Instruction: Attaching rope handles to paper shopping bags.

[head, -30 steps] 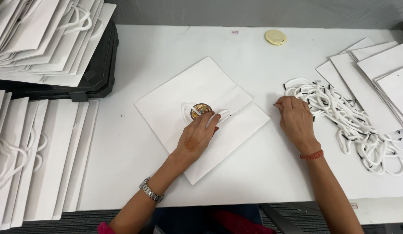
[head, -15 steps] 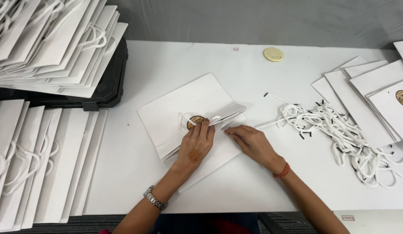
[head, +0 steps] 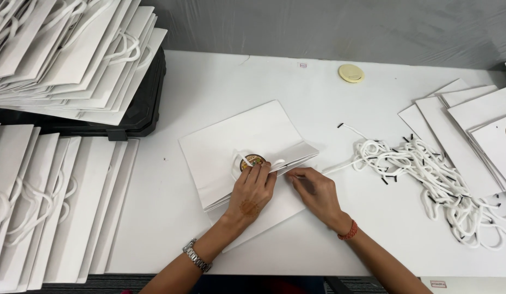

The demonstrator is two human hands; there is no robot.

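A flat white paper bag (head: 236,141) with a round gold emblem (head: 252,161) lies in the middle of the white table (head: 220,81). My left hand (head: 253,190) presses on the bag beside the emblem, fingers at a white cord handle. My right hand (head: 314,190) pinches a white cord (head: 340,164) at the bag's open top edge. That cord trails right toward a tangled pile of white cords with black tips (head: 427,174).
Finished white bags with cord handles are stacked at the upper left (head: 62,54) on a black case (head: 138,109) and in rows along the left (head: 51,196). Flat bags without handles fan out at the right (head: 471,125). A round yellow disc (head: 351,73) lies at the back.
My right hand left the cord pile and came to the bag's top edge, drawing one cord with it. My left hand stayed on the bag. The camera view shifted slightly.
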